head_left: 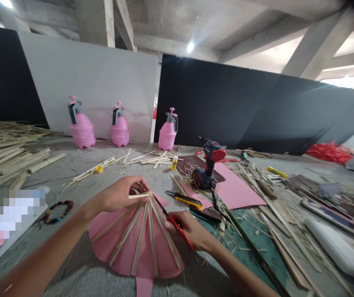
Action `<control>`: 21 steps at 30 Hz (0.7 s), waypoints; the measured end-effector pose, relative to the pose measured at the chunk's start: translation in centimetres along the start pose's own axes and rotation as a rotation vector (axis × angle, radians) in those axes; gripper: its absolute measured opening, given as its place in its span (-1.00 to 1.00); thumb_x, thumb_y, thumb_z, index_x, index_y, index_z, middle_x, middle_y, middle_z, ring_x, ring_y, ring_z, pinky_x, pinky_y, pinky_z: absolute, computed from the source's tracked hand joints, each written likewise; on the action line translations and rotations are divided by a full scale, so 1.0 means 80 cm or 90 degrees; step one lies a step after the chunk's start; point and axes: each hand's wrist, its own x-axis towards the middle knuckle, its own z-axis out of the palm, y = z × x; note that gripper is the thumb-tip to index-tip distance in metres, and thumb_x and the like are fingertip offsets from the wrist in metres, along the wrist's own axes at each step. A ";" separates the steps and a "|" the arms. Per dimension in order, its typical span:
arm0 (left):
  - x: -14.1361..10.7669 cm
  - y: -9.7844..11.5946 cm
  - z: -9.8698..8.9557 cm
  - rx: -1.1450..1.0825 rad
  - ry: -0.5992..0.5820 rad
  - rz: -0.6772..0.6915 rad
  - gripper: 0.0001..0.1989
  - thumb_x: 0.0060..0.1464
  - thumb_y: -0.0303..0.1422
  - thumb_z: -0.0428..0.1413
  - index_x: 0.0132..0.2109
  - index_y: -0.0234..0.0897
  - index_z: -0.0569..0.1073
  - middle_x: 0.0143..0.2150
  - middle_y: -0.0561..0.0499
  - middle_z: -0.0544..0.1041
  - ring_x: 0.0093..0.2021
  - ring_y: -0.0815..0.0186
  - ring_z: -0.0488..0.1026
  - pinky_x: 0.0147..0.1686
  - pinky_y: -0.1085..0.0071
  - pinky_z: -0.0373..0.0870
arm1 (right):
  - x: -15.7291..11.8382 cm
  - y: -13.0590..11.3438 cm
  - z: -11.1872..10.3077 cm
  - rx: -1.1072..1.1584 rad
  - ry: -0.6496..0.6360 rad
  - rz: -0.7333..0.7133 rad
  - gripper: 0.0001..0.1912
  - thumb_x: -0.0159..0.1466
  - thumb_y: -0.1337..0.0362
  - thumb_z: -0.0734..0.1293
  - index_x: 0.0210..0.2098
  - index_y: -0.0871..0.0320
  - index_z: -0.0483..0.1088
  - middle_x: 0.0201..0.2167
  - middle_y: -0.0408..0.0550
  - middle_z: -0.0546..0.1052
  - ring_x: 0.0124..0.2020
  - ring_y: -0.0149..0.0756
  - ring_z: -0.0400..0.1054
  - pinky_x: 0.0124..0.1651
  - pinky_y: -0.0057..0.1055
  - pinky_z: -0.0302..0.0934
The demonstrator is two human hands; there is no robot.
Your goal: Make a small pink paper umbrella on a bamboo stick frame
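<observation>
A fan-shaped piece of pink card (pixel 136 243) lies at the front edge of a grey concrete surface (pixel 71 264), right in front of the person. Pale bamboo strips (pixel 140 243) run across it like ribs, converging at its narrow top, and a short strip (pixel 139 196) lies crosswise there. The person's left hand (pixel 118 194) is closed around that top end, fingers curled over the strips. The right hand (pixel 185 231) grips red-handled scissors (pixel 177 231), their dark blades reaching up to where the strips meet.

Just beyond the right hand lie a yellow utility knife (pixel 186 199) and a green cutting mat (pixel 245 239), with a sheet of pink card (pixel 235 185) farther back. A red-and-black cordless drill (pixel 208 165) stands upright near a glue stick (pixel 174 163) and scattered bamboo sticks (pixel 147 160). A heap of split bamboo (pixel 10 156) fills the far left, and a beaded bracelet (pixel 55 211) lies near the left arm. Three pink pump sprayers (pixel 120 128) stand along the back, before a grey panel (pixel 87 70).
</observation>
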 end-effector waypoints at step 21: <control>-0.002 0.001 -0.004 -0.030 -0.006 -0.015 -0.68 0.14 -0.13 0.24 -0.11 -0.28 0.47 -0.21 -0.07 0.67 -0.16 0.17 0.59 -0.21 0.36 0.42 | 0.011 -0.005 -0.009 0.153 0.318 -0.055 -0.54 0.33 -0.09 0.32 -0.08 0.19 0.51 -0.26 0.02 0.54 -0.24 -0.16 0.39 -0.15 -0.30 0.26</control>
